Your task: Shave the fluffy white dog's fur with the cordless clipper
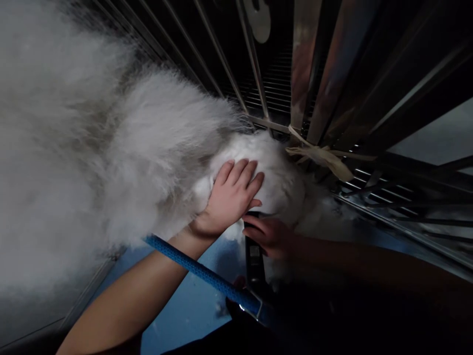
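A large animal with long, fluffy white fur point(155, 133), probably a dog, fills the left and middle of the head view. My left hand point(234, 192) lies flat with fingers spread on a patch of shorter, smoother white fur point(269, 153). Just below it, my right hand point(275, 237) is wrapped around a black hair clipper point(254, 259). The clipper's upper end is close to the fur under my left hand; whether it touches cannot be seen. A blue braided leash point(199, 271) crosses over my left forearm.
Metal cage bars point(210, 34) run along the top, behind the animal. A pale strip of material point(325, 157) is tied to the cage, right of the short fur. More metal bars point(391, 222) stand at right. The surface below is blue point(177, 315). The lower right is very dark.
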